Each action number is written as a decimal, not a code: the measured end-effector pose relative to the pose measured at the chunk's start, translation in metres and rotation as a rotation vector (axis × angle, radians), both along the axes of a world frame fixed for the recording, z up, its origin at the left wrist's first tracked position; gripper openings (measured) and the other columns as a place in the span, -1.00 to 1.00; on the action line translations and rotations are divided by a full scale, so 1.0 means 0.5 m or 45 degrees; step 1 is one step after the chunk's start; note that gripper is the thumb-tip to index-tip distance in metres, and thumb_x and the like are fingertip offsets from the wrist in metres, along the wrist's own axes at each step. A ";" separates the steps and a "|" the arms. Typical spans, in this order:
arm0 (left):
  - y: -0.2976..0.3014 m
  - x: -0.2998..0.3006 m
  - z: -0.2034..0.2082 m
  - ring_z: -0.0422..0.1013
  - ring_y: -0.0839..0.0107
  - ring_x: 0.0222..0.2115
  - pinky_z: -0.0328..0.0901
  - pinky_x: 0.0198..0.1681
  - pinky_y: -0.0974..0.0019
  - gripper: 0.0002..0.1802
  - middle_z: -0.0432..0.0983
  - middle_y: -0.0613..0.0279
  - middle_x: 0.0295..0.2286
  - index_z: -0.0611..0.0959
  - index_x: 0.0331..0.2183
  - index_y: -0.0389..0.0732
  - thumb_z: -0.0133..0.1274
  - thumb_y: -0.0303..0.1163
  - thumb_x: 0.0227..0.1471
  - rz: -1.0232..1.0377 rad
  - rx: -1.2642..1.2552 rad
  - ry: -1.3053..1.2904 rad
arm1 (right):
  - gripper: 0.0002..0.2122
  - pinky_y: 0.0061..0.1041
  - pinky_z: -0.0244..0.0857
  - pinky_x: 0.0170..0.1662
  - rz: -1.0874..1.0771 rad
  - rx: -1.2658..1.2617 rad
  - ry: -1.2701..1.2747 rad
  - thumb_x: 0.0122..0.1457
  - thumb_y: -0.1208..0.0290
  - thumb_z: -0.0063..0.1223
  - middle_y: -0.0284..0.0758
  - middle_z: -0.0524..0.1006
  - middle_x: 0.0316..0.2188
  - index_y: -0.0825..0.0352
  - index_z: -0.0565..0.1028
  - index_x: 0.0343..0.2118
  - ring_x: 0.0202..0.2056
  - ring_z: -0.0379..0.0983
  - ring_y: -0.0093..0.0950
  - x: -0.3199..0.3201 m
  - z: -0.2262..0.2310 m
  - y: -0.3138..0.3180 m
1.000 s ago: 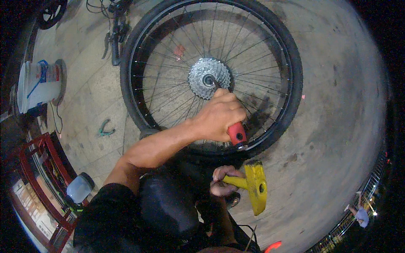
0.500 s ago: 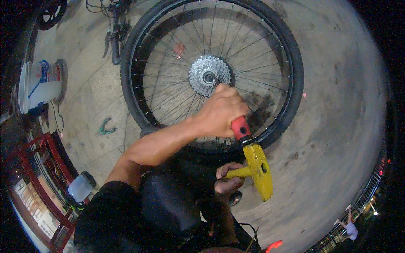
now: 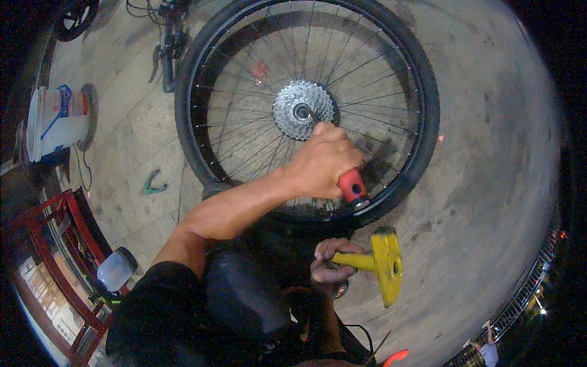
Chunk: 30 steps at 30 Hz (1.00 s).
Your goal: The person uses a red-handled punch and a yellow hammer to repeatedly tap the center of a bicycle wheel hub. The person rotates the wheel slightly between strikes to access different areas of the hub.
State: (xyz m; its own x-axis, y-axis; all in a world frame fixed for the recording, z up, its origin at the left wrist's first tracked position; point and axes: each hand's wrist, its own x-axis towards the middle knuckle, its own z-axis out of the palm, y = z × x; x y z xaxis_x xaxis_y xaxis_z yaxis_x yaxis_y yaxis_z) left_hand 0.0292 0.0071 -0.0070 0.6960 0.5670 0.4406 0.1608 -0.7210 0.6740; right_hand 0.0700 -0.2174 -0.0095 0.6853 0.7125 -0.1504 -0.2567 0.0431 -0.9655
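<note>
A bicycle wheel [image 3: 430, 110] lies flat on the ground with its silver cassette [image 3: 292, 122] facing up. My left hand [image 3: 324, 160] is wrapped round a red-handled screwdriver [image 3: 353, 183], its shaft slanting toward the cassette's centre. Whether the tip touches the hub or the innermost ring is too small to tell. Nearer to me, my right hand [image 3: 334, 259] grips the handle of a yellow hammer [image 3: 387, 269]. The hammer head stands apart from the screwdriver's butt, below and to its right.
Green pliers [image 3: 154, 183] lie on the paving left of the wheel. Farther left is a white bucket [image 3: 64, 119], with a red metal frame [image 3: 58, 257] nearer to me. Bicycle handlebar parts [image 3: 169, 61] lie at the upper left. Another person [image 3: 489, 353] is far off at the lower right.
The hammer head was against the screwdriver's butt and has come away, down and slightly right. The left hand, screwdriver and wheel have barely moved.
</note>
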 end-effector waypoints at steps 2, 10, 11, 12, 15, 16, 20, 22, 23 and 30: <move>0.002 0.001 0.007 0.33 0.20 -0.39 0.13 -0.25 0.13 -0.73 0.42 0.26 -0.55 0.52 -0.55 -0.10 0.20 -0.29 -0.47 0.038 0.003 0.065 | -0.44 -0.61 0.13 -0.65 0.063 -0.123 -0.105 0.16 -0.28 -0.18 -0.39 0.26 -0.65 0.28 0.28 -0.39 -0.70 0.18 -0.56 0.012 0.009 0.006; 0.002 0.006 0.002 0.34 0.21 -0.38 0.14 -0.24 0.12 -0.68 0.42 0.26 -0.52 0.53 -0.49 -0.10 0.21 -0.26 -0.45 0.062 0.038 -0.023 | -0.49 -0.62 0.12 -0.65 0.007 -0.165 -0.097 0.20 -0.22 -0.26 -0.41 0.25 -0.67 0.25 0.28 -0.41 -0.73 0.15 -0.57 0.014 -0.003 0.004; 0.001 0.000 0.001 0.34 0.21 -0.38 0.14 -0.25 0.12 -0.68 0.41 0.26 -0.52 0.52 -0.49 -0.10 0.21 -0.26 -0.45 0.067 0.036 -0.041 | -0.50 -0.62 0.12 -0.65 0.012 -0.153 -0.101 0.21 -0.22 -0.26 -0.41 0.25 -0.67 0.24 0.28 -0.40 -0.73 0.14 -0.57 0.014 -0.006 0.008; 0.001 -0.005 0.001 0.34 0.21 -0.37 0.14 -0.25 0.12 -0.67 0.41 0.26 -0.52 0.52 -0.49 -0.10 0.21 -0.26 -0.45 0.072 0.033 -0.059 | -0.49 -0.62 0.12 -0.65 -0.040 -0.091 -0.045 0.21 -0.23 -0.26 -0.41 0.25 -0.66 0.24 0.28 -0.39 -0.72 0.15 -0.57 0.013 -0.006 0.011; 0.000 -0.020 -0.007 0.34 0.20 -0.36 0.14 -0.25 0.12 -0.67 0.41 0.26 -0.52 0.51 -0.50 -0.10 0.21 -0.26 -0.46 0.063 0.052 -0.085 | -0.48 -0.61 0.12 -0.65 -0.092 0.006 0.046 0.21 -0.27 -0.28 -0.42 0.24 -0.65 0.22 0.28 -0.36 -0.71 0.16 -0.56 0.007 0.000 0.022; -0.001 -0.016 -0.012 0.34 0.18 -0.38 0.14 -0.27 0.11 -0.65 0.40 0.25 -0.51 0.51 -0.49 -0.10 0.23 -0.23 -0.46 0.055 0.051 -0.102 | -0.48 -0.61 0.12 -0.65 -0.049 -0.013 0.015 0.21 -0.27 -0.29 -0.42 0.24 -0.65 0.22 0.28 -0.35 -0.70 0.16 -0.56 0.017 0.001 0.024; 0.002 -0.009 -0.003 0.33 0.17 -0.37 0.14 -0.26 0.11 -0.66 0.39 0.25 -0.54 0.50 -0.52 -0.10 0.23 -0.25 -0.48 0.031 -0.007 -0.118 | -0.45 -0.63 0.12 -0.65 -0.067 -0.062 0.145 0.21 -0.29 -0.34 -0.42 0.23 -0.65 0.23 0.27 -0.35 -0.70 0.15 -0.57 0.020 0.001 0.021; 0.005 -0.009 0.009 0.33 0.18 -0.36 0.14 -0.22 0.13 -0.69 0.39 0.25 -0.56 0.50 -0.56 -0.10 0.21 -0.29 -0.51 0.013 -0.040 -0.044 | -0.43 -0.63 0.12 -0.64 -0.071 -0.134 -0.024 0.20 -0.31 -0.35 -0.42 0.23 -0.65 0.25 0.26 -0.36 -0.70 0.15 -0.57 0.018 0.011 0.026; 0.005 -0.010 0.012 0.32 0.18 -0.37 0.14 -0.22 0.12 -0.70 0.39 0.24 -0.56 0.49 -0.56 -0.10 0.20 -0.30 -0.52 0.003 -0.044 0.022 | -0.42 -0.64 0.12 -0.64 -0.071 -0.170 -0.109 0.20 -0.31 -0.35 -0.43 0.23 -0.65 0.26 0.26 -0.36 -0.70 0.15 -0.57 0.016 0.019 0.030; 0.008 -0.013 0.013 0.32 0.16 -0.37 0.14 -0.21 0.11 -0.72 0.41 0.22 -0.57 0.49 -0.58 -0.10 0.19 -0.32 -0.52 0.044 -0.068 0.073 | -0.42 -0.61 0.13 -0.66 0.116 -0.199 -0.197 0.19 -0.31 -0.33 -0.41 0.24 -0.67 0.27 0.28 -0.39 -0.72 0.17 -0.57 0.008 0.014 0.018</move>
